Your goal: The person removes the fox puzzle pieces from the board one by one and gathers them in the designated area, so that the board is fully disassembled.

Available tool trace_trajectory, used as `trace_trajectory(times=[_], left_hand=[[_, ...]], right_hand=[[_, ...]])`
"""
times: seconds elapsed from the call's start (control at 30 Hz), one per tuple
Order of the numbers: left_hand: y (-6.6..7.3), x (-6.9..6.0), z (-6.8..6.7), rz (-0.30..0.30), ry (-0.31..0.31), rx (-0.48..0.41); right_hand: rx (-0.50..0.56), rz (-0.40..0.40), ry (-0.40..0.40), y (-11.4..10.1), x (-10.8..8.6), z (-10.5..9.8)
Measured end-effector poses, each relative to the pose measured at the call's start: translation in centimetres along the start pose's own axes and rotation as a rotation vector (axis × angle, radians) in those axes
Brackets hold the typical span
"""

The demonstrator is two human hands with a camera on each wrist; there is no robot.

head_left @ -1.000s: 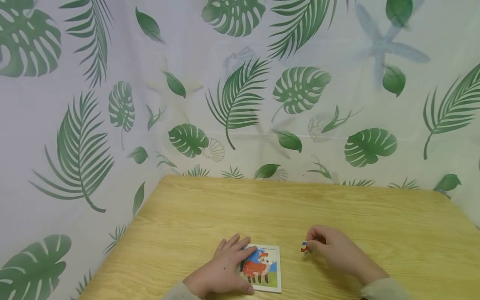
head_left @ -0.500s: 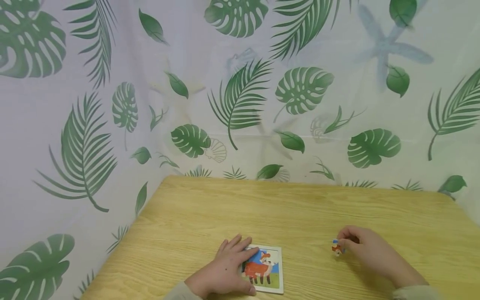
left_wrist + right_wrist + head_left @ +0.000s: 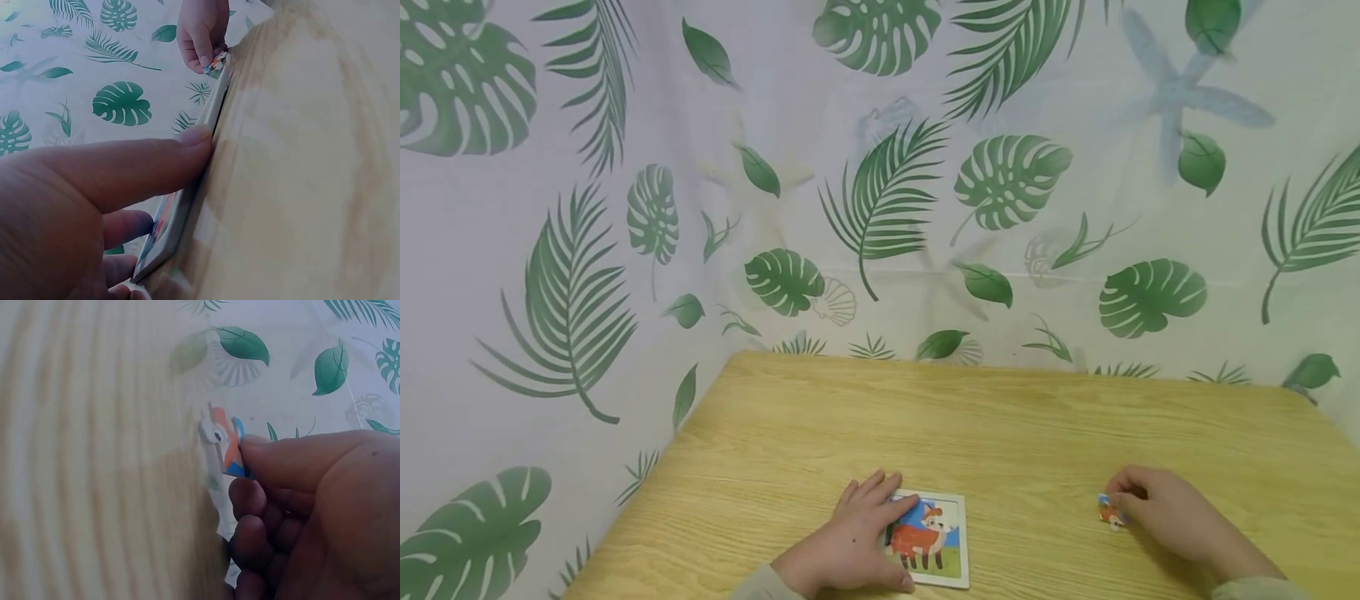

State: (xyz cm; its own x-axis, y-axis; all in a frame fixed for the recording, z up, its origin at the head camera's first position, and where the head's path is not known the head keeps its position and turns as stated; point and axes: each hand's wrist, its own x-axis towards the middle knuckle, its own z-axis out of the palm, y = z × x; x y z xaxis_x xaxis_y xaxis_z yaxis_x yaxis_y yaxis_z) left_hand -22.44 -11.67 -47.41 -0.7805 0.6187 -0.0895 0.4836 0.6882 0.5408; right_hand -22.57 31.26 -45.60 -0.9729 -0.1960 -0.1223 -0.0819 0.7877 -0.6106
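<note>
A white-framed fox picture (image 3: pixel 936 542) lies flat on the table. My left hand (image 3: pixel 857 533) rests on its left part with fingers spread, hiding that side; in the left wrist view the thumb of the left hand (image 3: pixel 112 187) lies along the frame's edge (image 3: pixel 178 219). Off to the right, my right hand (image 3: pixel 1172 517) pinches a small jigsaw piece (image 3: pixel 1111 510) between thumb and fingers. In the right wrist view the piece (image 3: pixel 226 442) shows orange, white, blue and an eye, held upright at the fingertips of the right hand (image 3: pixel 306 494).
The wooden table (image 3: pixel 1000 442) extends behind and between the hands. A white cloth (image 3: pixel 895 317) printed with green leaves and pale starfish hangs along its back and left sides.
My right hand has moved to the right with the piece, away from the framed picture, and slightly nearer the front. My left hand stays on the picture.
</note>
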Motion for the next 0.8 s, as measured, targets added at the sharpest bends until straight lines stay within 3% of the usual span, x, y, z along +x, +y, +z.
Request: trace_trajectory(times=[0.8], left_hand=[[-0.1, -0.1, 0.0, -0.008, -0.010, -0.045]], right_hand=[[-0.064, -0.028, 0.057, 1.2, 0.3, 0.9]])
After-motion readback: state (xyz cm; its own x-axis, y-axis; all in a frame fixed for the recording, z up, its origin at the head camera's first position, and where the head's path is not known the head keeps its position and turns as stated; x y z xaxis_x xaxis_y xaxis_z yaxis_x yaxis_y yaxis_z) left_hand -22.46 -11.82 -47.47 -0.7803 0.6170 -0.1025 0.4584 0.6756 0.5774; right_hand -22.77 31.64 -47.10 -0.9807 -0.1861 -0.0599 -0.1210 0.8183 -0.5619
